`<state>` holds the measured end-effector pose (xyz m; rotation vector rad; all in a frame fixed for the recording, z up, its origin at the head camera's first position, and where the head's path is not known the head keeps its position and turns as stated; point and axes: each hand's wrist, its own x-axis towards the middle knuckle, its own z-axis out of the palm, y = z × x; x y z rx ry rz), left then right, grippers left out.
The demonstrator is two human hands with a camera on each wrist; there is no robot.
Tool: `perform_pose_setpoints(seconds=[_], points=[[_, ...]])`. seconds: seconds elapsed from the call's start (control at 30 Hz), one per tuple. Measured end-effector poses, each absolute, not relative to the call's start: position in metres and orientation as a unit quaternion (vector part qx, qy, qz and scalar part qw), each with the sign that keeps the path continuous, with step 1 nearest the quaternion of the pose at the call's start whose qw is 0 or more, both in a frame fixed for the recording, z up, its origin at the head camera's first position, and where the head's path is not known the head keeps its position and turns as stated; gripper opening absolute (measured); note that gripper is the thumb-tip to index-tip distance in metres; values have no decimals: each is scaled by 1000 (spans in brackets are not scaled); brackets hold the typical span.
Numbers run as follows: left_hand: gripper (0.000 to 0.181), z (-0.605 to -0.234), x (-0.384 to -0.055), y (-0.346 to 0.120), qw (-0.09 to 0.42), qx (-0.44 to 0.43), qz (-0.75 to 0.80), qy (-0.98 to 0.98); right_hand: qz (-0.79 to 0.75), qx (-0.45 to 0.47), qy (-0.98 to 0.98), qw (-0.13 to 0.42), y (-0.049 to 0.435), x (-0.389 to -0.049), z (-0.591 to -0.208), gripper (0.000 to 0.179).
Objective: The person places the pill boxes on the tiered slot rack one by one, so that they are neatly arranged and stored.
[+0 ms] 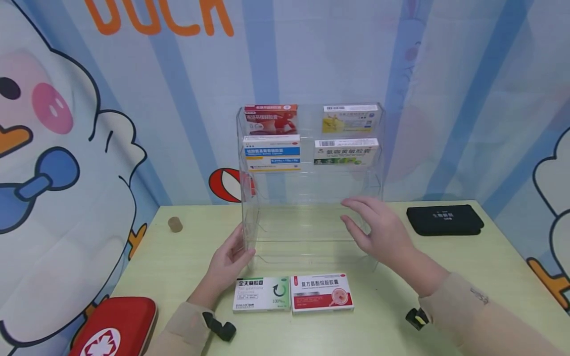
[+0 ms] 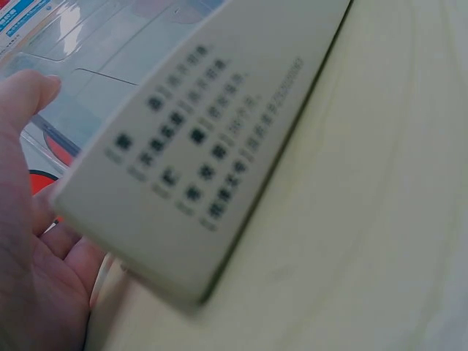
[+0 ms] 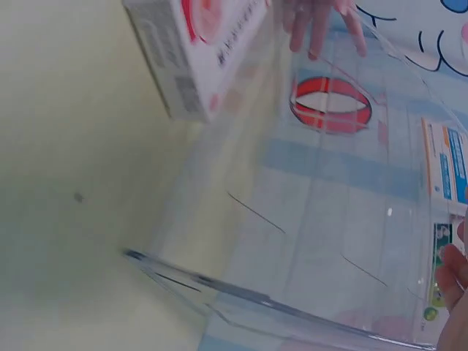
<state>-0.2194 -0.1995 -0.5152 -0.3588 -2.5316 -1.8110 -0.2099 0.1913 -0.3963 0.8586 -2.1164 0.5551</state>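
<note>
My left hand (image 1: 229,258) pinches one side of the clear rack (image 1: 307,188) — my right hand (image 1: 380,230), fingers loosely parted and holding nothing, hangs by its other side. Two boxes (image 1: 322,293) lie nearer me than my fingers.

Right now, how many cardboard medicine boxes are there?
6: red box and yellow-white box high on the clear rack, blue-white box and green-striped box just below them, arrow box and red-white box on the table.
</note>
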Motion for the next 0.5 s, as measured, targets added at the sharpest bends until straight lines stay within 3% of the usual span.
perform_pose_setpoints(seconds=[0.5], points=[[82,-517,-220,-201,8,-122,-578,-807,238,342,-878,237,178,-163,-449,38]])
